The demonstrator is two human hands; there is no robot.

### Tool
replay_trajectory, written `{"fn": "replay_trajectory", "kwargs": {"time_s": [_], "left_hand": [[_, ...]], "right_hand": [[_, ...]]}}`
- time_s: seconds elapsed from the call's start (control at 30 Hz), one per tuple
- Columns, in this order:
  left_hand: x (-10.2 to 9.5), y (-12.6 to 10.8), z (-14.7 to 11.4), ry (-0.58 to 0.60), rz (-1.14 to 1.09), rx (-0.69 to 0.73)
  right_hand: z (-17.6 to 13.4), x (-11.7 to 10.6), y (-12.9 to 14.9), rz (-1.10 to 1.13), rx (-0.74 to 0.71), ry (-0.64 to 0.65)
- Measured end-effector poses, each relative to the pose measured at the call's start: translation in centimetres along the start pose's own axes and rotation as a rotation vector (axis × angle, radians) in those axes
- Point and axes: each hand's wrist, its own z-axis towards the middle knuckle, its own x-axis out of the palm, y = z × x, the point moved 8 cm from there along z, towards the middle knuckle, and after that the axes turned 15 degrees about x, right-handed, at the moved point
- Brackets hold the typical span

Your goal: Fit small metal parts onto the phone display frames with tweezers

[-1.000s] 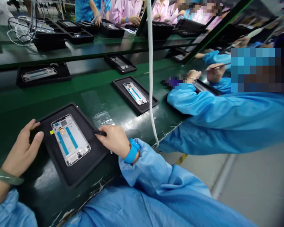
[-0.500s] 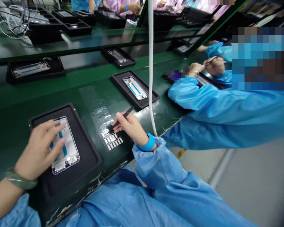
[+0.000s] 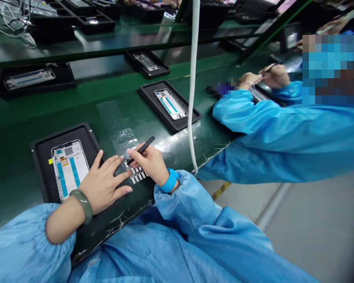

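Note:
Black tweezers [image 3: 144, 145] are held in my right hand [image 3: 152, 163], their tip down at a clear sheet [image 3: 124, 137] with several small white stickers [image 3: 138, 177] on its near end. My left hand [image 3: 107, 182] lies with fingers spread, its fingertips at the left edge of the stickers. Under and beside that hand is a black tray [image 3: 43, 169]. In it rests a phone frame [image 3: 67, 171] with two blue strips, an orange flex piece and a yellow tab at its left edge. My left wrist and hand cover the frame's lower right part.
A second black tray with a phone frame [image 3: 171, 104] sits further right, behind a white hanging cable [image 3: 192, 90]. Two more trays [image 3: 147, 63] [image 3: 37, 78] lie toward the back. At right, a co-worker's blue sleeve [image 3: 253, 118] rests on the green bench. Stacked trays fill the upper shelf.
My left hand has moved right, off the phone frame and over to the sticker sheet, uncovering the frame's upper part. My right hand, still holding the tweezers, has shifted slightly left.

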Motion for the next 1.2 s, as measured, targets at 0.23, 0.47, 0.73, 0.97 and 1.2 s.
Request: {"fn": "replay_trajectory", "kwargs": {"time_s": [0.23,0.47,0.73,0.97,1.2], "left_hand": [[-0.1,-0.1,0.0,-0.005,-0.002,-0.002],[-0.1,-0.1,-0.1,-0.015,-0.007,0.008],[-0.2,0.0,0.0,-0.024,-0.004,-0.001],[-0.4,0.1,0.0,-0.077,-0.028,-0.029],[-1.1,1.7,2.2,-0.036,-0.038,-0.174]], "right_hand": [[-0.2,0.1,0.3,0.003,-0.007,0.001],[-0.2,0.2,0.4,0.022,0.014,0.022],[-0.2,0.2,0.4,0.001,-0.012,0.028],[0.2,-0.5,0.2,0.101,0.045,-0.004],[0.7,-0.3,-0.2,0.152,0.06,0.03]]}}
